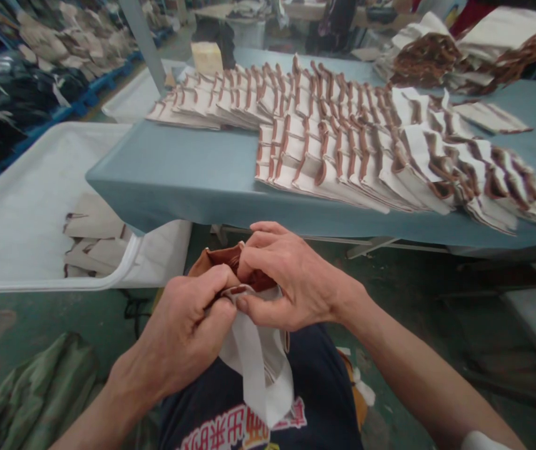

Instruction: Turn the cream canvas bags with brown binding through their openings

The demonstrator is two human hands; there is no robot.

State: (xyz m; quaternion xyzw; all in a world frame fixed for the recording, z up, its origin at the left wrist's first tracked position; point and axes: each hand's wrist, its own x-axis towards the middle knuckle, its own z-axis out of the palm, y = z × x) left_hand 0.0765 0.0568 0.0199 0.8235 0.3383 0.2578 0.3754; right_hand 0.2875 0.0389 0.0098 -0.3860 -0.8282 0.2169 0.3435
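Both hands grip one small sewn fabric piece (pixel 262 362), pale cream outside with a rust-brown lining, held above my lap. A white strip (pixel 250 359) hangs down from its rim. My left hand (pixel 197 312) is closed, thumb and fingers pinching the edge. Around the opposite side of the opening curls my right hand (pixel 286 275), its thumb pressed on the rim and its fingertips partly inside. The fingers hide much of the brown lining (pixel 223 256).
Rows of similar cream pieces (pixel 305 150) stand on the blue-covered table (pixel 178 169) ahead. At left, a white plastic tub (pixel 28 187) holds several folded pieces. Stacked fabric (pixel 436 56) sits at the back right. Green cloth (pixel 37 387) lies at lower left.
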